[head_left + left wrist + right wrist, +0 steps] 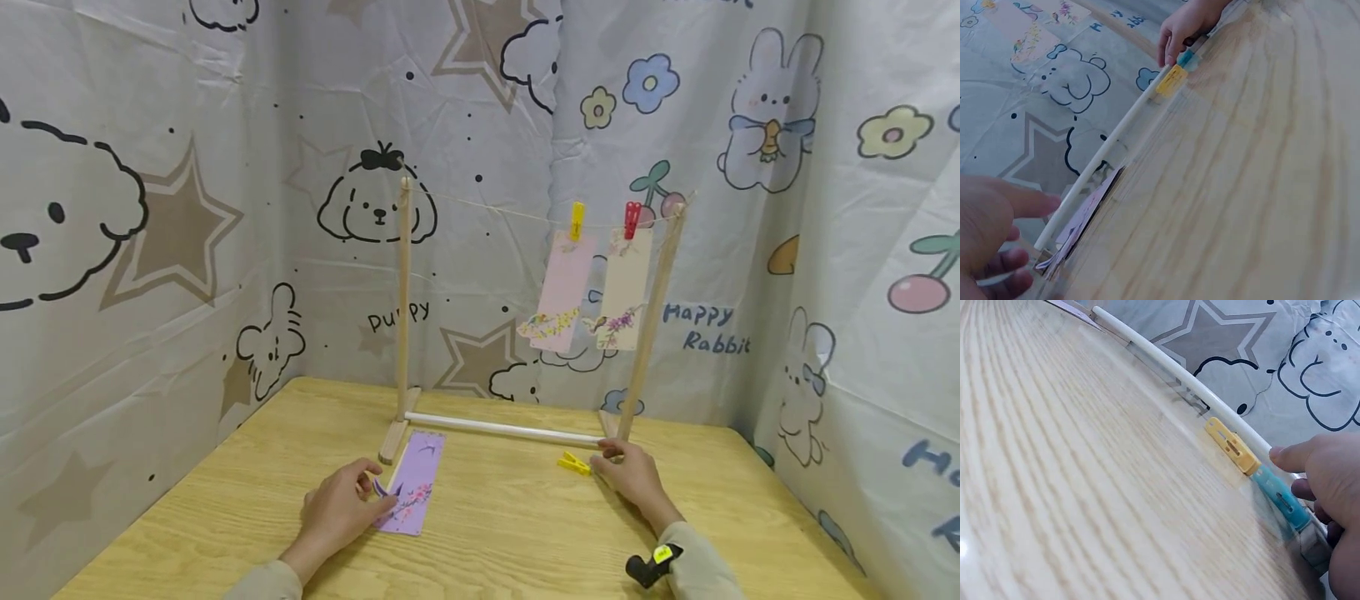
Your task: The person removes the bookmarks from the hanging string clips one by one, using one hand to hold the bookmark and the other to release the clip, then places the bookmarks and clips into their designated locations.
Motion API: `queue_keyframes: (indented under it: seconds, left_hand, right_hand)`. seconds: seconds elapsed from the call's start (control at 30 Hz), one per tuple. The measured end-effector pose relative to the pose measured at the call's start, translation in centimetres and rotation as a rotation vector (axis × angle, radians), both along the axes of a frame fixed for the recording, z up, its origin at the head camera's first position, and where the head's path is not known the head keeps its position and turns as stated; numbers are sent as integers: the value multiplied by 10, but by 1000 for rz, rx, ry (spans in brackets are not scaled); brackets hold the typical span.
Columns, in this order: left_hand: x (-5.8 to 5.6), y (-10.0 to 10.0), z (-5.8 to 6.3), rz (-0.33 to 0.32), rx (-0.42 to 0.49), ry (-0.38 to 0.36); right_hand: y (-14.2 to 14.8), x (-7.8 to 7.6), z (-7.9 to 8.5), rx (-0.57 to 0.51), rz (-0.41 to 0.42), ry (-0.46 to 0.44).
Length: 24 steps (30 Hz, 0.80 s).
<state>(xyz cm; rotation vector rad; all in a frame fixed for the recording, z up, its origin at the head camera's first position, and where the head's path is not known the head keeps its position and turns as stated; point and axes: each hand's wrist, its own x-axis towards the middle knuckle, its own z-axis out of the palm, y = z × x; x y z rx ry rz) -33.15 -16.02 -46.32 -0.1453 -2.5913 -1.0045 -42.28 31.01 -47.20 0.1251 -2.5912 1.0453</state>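
Note:
On the table lies a purple bookmark (pixel 414 492) with pink flowers and swallows. My left hand (pixel 341 510) is at its left edge, thumb and fingers parted; in the left wrist view this hand (pixel 997 225) hovers just beside the bookmark (pixel 1088 209). A yellow clothespin (pixel 573 463) rests on the tabletop to the right. Close by it is my right hand (pixel 630 479), fingers bent loosely over a blue clothespin (pixel 1282 497). That blue clothespin is hidden in the head view. The right wrist view shows the thumb stretched out past it, near a white rod.
A wooden stand has two posts (pixel 405 300), a white bottom rod (pixel 502 427) and a string (pixel 480 206). Hanging there are a pink bookmark (pixel 562 283) on a yellow clothespin (pixel 577 222) and a cream bookmark (pixel 624 283) on a red clothespin (pixel 632 220). Printed curtains (pixel 480 142) surround the table.

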Motion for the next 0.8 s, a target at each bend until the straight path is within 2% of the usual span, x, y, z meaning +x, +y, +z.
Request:
queue_keyframes:
  seconds: [0.17, 0.3, 0.53, 0.67, 0.8]
  left_hand:
    - [-7, 4, -1, -52, 54, 66]
    - [-11, 5, -2, -82, 101, 87]
    - [-15, 4, 1, -115, 147, 87]
    - [-20, 8, 8, -148, 143, 140]
    - [-25, 14, 15, -165, 125, 176]
  right_hand:
    - [4, -2, 6, -182, -31, -67]
    - [6, 0, 9, -257, -41, -81]
    - [5, 4, 18, -313, -10, -98]
    - [7, 10, 30, -355, 17, -107]
    - [8, 15, 43, -349, 58, -86]
